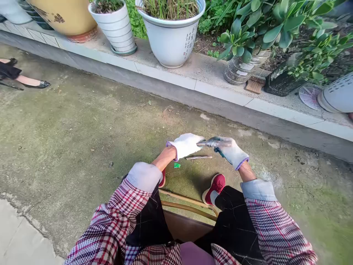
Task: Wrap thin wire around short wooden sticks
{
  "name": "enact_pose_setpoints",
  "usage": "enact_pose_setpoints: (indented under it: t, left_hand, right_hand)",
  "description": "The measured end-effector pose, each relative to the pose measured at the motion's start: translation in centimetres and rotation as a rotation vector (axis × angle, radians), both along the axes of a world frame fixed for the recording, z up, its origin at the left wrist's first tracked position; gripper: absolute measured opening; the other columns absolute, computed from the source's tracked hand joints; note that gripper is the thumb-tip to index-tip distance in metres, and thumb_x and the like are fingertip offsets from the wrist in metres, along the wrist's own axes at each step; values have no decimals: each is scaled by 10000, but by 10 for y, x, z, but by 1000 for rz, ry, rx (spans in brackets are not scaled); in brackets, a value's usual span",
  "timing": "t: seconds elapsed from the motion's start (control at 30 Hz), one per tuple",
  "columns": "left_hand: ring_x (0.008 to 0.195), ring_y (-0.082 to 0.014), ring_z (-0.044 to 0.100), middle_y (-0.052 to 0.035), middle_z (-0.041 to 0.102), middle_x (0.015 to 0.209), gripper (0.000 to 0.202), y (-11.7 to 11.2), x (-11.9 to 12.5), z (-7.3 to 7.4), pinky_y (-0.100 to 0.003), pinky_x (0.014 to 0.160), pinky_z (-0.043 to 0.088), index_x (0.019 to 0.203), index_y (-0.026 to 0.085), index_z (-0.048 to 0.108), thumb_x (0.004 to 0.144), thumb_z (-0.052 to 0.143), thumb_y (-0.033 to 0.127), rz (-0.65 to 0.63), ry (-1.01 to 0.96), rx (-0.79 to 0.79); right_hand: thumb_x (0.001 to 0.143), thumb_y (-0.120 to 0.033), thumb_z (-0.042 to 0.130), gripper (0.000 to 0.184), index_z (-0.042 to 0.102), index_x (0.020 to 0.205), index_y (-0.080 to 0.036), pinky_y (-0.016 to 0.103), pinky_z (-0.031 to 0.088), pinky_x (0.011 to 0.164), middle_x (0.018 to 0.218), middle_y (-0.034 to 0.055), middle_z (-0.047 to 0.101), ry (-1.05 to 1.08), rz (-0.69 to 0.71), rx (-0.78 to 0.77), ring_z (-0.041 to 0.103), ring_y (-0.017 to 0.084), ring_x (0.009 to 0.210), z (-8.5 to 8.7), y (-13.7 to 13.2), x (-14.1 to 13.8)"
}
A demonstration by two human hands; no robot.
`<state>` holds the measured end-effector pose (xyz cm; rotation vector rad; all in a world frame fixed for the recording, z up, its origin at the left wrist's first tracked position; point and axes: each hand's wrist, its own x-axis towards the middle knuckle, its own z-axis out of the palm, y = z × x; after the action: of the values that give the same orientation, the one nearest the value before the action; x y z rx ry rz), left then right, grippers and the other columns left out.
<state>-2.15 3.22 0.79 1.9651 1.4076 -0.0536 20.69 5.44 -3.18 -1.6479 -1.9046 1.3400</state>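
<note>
1. Head camera, and both gloved hands are out front, over the bare concrete ground (91,136) between the wearer's feet and the planter ledge (162,75).
2. Left hand (188,146) first: fingers closed around one end of the wire-wrapped rod (211,143), white knitted glove back turned upward.
3. Across to the right hand (232,151): it grasps the other end, its dark-coated fingers right beside the shiny wire coil (213,142). Exactly how the fingertips sit is too blurred to call.
4. So where's the rod? Up in the air, lying nearly level between the two hands, the coil showing in the gap.
5. Now for good technique: I'd want the left grip firm as an anchor, so the rod can't roll while the right hand works beside the coil.
6. Even pressure looks wise too; a sudden squeeze or twist could spread the windings or make them slide along the shaft.
7. Watch any loose wire end! None can be made out at this size, so fingertips are best set clear of where one might poke.
8. Down below, a thin stick (199,157) and a green scrap (177,165) lie on the ground, near the red shoes (217,184); feet planted apart look right for balance.
</note>
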Motion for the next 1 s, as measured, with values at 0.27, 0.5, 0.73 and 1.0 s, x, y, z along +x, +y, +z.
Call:
enact_pose_setpoints:
  t: [0.27, 0.5, 0.73, 1.0]
  left_hand:
    - [804, -201, 680, -110, 759, 937, 287, 10, -5, 1, -266, 712, 479, 1131, 157, 712, 927, 550, 277, 197, 95, 32]
    - [970, -293, 727, -195, 755, 1044, 322, 8, 2, -20, -346, 802, 519, 1108, 145, 734, 908, 482, 161, -32, 307, 2]
    - [623, -160, 613, -57, 712, 755, 199, -1, 15, -4, -255, 579, 433, 964, 167, 727, 864, 605, 289, -70, -17, -117]
    - [642, -138, 599, -62, 701, 768, 271, 7, 3, 5, -230, 622, 473, 1100, 129, 690, 960, 529, 295, 202, -27, -37]
  right_hand:
    - [833, -314, 508, 285, 757, 904, -193, 230, 386, 500, 599, -18, 605, -10, 207, -33, 476, 107, 501, 6, -37, -41]
    - [843, -296, 548, 286, 788, 971, -208, 268, 489, 656, 810, 39, 755, -42, 127, 160, 643, 173, 707, 21, -24, -13]
    - [750, -337, 606, 333, 779, 961, -145, 251, 439, 497, 729, 41, 708, 122, -195, 7, 548, 130, 563, 17, 1, 20]
    - [778, -301, 589, 271, 781, 912, -166, 244, 454, 516, 723, 32, 703, 125, 35, -47, 536, 111, 539, 7, -24, -22]
